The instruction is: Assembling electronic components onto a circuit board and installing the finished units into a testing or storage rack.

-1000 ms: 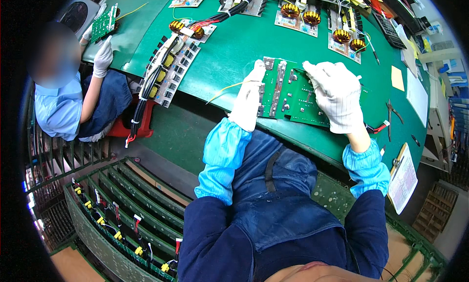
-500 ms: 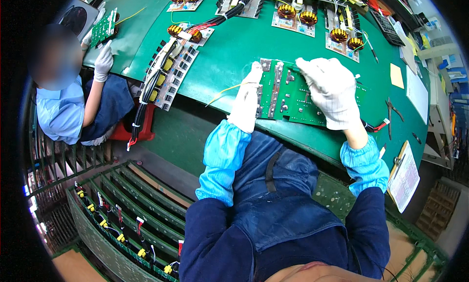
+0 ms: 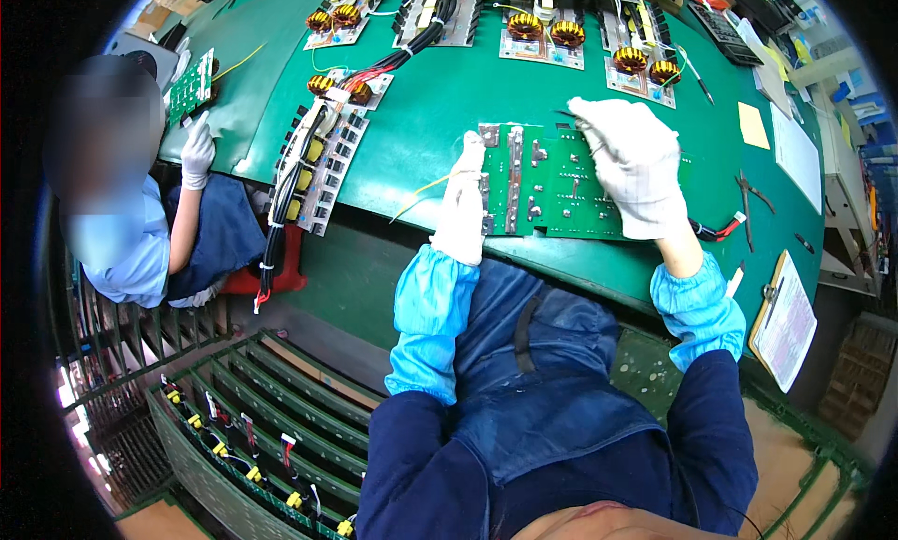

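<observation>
A green circuit board (image 3: 554, 192) lies in front of me at the table's near edge, with silvery solder strips and pads on its left part. My left hand (image 3: 463, 196), in a white glove, is closed along the board's left edge; a thin yellow wire (image 3: 420, 193) sticks out beside it. Over the board's right part is my right hand (image 3: 633, 164), also gloved. Its thumb and fingers are pinched together near the far edge. A small dark tip shows under those fingertips, too little to name. The palm hides much of the board's right part.
Boards with copper coils (image 3: 546, 37) line the far side of the green table (image 3: 440, 119). A coil board with black cables (image 3: 323, 161) overhangs the edge at left. Pliers (image 3: 746, 203) and a clipboard (image 3: 784, 323) lie right. A co-worker (image 3: 126, 245) holds another board (image 3: 192, 89).
My right hand has shifted slightly away from me and to the right relative to the board. The left hand keeps its place on the board's edge. The whole view has shifted a little.
</observation>
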